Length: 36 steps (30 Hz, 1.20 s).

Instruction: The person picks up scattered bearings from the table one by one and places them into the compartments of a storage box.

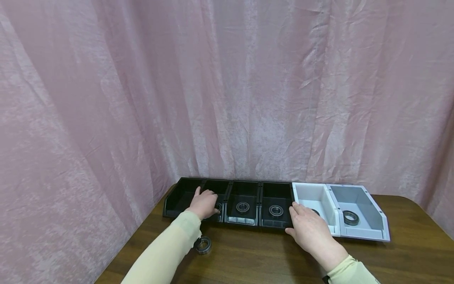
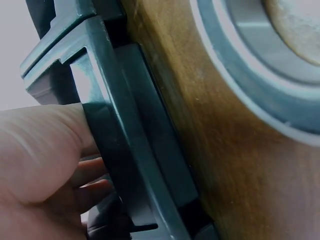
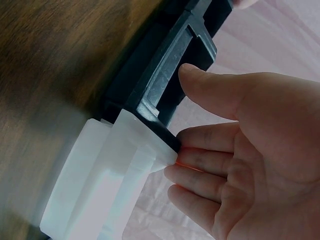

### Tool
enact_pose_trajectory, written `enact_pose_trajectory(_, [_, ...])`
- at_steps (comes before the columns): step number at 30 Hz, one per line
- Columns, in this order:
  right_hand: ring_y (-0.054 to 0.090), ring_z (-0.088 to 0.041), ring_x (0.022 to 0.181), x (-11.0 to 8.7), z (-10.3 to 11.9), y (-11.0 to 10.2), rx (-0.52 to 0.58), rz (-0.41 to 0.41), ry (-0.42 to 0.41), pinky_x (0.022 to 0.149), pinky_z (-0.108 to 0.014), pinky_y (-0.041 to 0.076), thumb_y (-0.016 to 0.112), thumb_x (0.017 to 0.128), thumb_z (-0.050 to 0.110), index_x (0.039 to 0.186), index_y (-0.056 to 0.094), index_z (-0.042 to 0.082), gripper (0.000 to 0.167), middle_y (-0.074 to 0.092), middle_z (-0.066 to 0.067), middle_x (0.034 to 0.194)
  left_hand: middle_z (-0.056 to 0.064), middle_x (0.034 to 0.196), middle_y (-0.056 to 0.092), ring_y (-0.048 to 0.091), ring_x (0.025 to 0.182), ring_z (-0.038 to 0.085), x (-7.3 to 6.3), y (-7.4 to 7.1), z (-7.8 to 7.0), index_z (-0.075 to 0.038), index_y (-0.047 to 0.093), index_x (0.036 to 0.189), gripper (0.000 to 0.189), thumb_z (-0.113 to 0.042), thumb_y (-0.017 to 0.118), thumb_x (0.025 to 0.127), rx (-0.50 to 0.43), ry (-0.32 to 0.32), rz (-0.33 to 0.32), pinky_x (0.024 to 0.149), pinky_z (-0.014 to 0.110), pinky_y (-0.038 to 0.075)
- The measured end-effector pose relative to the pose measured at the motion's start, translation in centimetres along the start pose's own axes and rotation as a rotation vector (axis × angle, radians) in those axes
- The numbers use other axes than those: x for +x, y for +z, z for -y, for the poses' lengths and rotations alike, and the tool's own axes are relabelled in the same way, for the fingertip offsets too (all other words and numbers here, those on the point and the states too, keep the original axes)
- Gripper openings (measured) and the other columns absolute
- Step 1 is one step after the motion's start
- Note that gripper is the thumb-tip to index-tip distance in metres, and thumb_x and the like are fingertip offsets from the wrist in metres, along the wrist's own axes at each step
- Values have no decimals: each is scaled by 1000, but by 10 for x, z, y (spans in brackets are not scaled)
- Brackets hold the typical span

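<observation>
My left hand [image 1: 203, 204] reaches into the second black bin from the left, over its front wall [image 2: 125, 135]. A ball bearing [image 1: 218, 206] lies beside its thumb there; the wall and fingers hide whether they pinch it. Another bearing [image 1: 203, 245] lies on the table below that wrist. My right hand [image 1: 309, 228], fingers straight, rests its fingertips where the rightmost black bin [image 3: 165, 75] meets the white bin [image 3: 100, 175]. Its thumb is by the black bin's front edge and it holds nothing.
The bins stand in a row: several black ones, then white [image 1: 308, 189], then pale grey [image 1: 365, 235]. Bearings lie in the third black bin [image 1: 242, 207], the fourth [image 1: 276, 211], the white [image 1: 315, 212] and the grey [image 1: 350, 217]. A pink curtain [image 1: 248, 98] hangs behind the wooden table [image 1: 255, 252].
</observation>
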State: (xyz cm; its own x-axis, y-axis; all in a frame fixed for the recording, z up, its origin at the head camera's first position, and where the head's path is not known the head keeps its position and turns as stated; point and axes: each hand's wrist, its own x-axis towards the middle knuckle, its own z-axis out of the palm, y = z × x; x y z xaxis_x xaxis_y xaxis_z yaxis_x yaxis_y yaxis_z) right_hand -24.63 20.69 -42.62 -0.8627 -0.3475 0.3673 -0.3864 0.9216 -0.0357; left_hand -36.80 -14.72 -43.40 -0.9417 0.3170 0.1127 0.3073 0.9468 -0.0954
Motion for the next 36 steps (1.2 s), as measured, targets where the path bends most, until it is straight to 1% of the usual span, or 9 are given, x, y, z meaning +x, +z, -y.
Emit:
enact_pose_trajectory(4, [63, -47, 134, 0, 1, 1, 5, 1, 2, 111, -58, 52, 92, 90, 28, 133, 69, -14, 64, 65, -31, 144, 14, 149, 68, 53, 149, 37, -5, -2, 2, -4, 75, 137, 54, -33, 91, 94, -25, 1, -22, 129, 66, 27])
enact_pose_trajectory(8, [63, -47, 134, 0, 2, 1, 4, 0, 4, 112, -58, 52, 92, 90, 28, 133, 69, -14, 64, 65, -31, 144, 16, 156, 62, 48, 154, 39, -8, -6, 4, -3, 70, 145, 59, -34, 87, 98, -28, 0, -38, 129, 64, 28])
enact_pose_trajectory(16, [64, -46, 135, -1, 1, 0, -10, 2, 4, 112, -57, 52, 92, 90, 29, 132, 69, -15, 65, 65, -31, 144, 15, 157, 62, 49, 154, 38, -16, -15, 3, -5, 67, 149, 60, -39, 81, 103, -3, -4, -112, 128, 65, 30])
enact_pose_trajectory(21, [64, -47, 134, -2, 1, 1, -11, 2, 1, 111, -57, 52, 92, 90, 29, 132, 69, -15, 65, 65, -31, 144, 15, 155, 63, 51, 152, 39, -25, -24, 0, -4, 65, 151, 60, -39, 80, 103, -1, -2, -158, 127, 64, 32])
enact_pose_trajectory(24, [64, -47, 133, -2, 1, 1, -10, -1, 1, 111, -58, 52, 92, 90, 29, 132, 69, -15, 65, 65, -31, 143, 16, 156, 62, 51, 152, 39, -33, -32, -4, -4, 63, 152, 62, -38, 79, 104, -14, -1, -178, 127, 65, 32])
enact_pose_trajectory(29, [65, -47, 132, -1, 1, 1, -18, -1, -1, 110, -57, 53, 92, 90, 29, 132, 69, -15, 65, 65, -31, 144, 17, 158, 61, 49, 153, 40, -45, -44, -11, -3, 62, 154, 63, -38, 79, 104, -30, 17, -199, 128, 65, 30])
enact_pose_trajectory(36, [64, -47, 132, 0, 1, 1, -16, 3, -5, 110, -58, 52, 92, 90, 29, 132, 69, -15, 65, 65, -32, 143, 17, 157, 61, 50, 152, 40, -57, -50, -18, -2, 61, 154, 64, -39, 79, 104, -23, 68, -230, 127, 66, 31])
